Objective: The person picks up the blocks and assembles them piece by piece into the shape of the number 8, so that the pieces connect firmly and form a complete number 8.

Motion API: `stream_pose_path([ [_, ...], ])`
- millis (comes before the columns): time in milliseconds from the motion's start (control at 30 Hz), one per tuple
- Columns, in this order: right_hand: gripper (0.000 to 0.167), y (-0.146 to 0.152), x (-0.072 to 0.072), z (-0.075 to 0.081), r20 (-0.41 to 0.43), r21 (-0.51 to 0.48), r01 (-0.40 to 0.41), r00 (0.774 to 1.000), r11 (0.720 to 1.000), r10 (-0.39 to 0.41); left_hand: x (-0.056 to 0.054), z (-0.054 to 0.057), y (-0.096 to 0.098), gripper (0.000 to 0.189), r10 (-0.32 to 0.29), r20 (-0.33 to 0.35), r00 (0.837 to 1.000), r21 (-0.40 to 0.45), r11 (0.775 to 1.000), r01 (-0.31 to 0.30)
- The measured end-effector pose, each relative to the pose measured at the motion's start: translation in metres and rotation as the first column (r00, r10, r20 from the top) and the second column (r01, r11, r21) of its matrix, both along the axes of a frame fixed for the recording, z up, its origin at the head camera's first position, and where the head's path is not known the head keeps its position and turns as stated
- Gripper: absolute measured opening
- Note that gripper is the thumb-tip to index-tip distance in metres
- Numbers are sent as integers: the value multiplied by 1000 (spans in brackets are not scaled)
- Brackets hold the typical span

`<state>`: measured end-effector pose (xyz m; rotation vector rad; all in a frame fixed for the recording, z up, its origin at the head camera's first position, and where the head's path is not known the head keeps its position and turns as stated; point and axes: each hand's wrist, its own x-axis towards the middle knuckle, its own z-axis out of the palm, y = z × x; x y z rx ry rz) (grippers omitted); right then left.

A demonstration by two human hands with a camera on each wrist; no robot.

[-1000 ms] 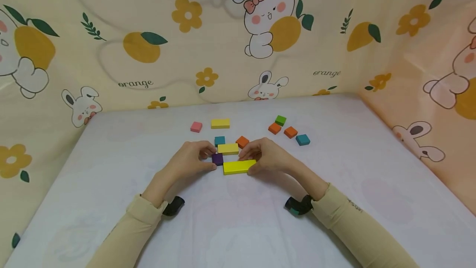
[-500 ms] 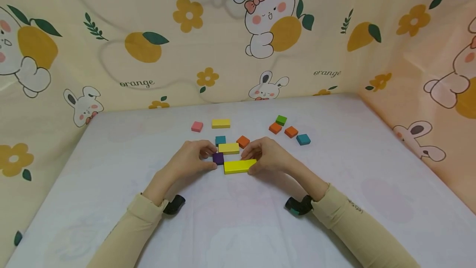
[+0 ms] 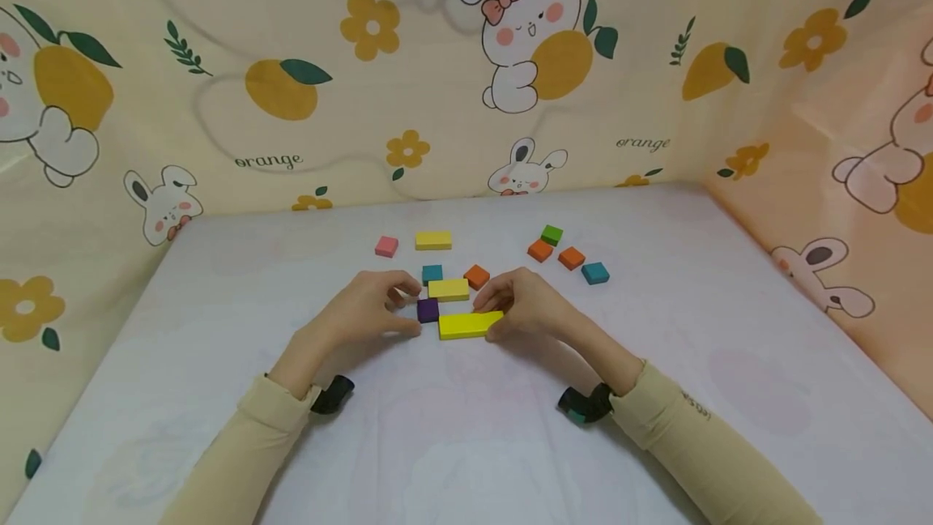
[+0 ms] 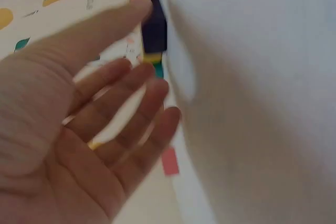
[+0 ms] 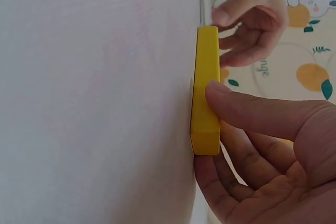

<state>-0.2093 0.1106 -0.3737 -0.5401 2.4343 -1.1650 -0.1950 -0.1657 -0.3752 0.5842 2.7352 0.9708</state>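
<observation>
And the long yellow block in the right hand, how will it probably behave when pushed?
The long yellow block probably stays stiff, as its edges look straight and crisp. Its flat faces make rolling unlikely. Its smooth-looking surface might let it slide, though the right hand holding one end could restrain it.

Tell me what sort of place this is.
Likely a screened-off tabletop corner, perhaps for play: a white-covered surface, a backdrop printed with rabbits and oranges, and small coloured blocks.
</observation>
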Motion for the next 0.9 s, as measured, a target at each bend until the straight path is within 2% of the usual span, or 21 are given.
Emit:
stream_pose_path([
  [167, 32, -1, 2, 0, -1, 0, 14, 1000, 1000, -14, -12, 7, -21, 41, 0, -84, 996, 84, 996, 7],
  [333, 32, 0, 2, 1, -4, 2, 21, 1000, 1000, -21, -35, 8, -40, 40, 61, -141, 988, 122, 992, -44],
  [400, 33, 0, 1, 0, -4, 4, 22, 1000, 1000, -22, -43, 9, -46, 42, 96, -143, 985, 137, 988, -76],
  [633, 33, -1, 1, 1, -7, 17, 30, 1000, 999, -30, -62, 6, -61, 47, 228, -65, 971, 201, 957, -212],
  [900, 33, -1, 1, 1, 4, 15, 36, 999, 999, -36, -74, -6, -64, 48, 231, 54, 971, 239, 942, -237],
])
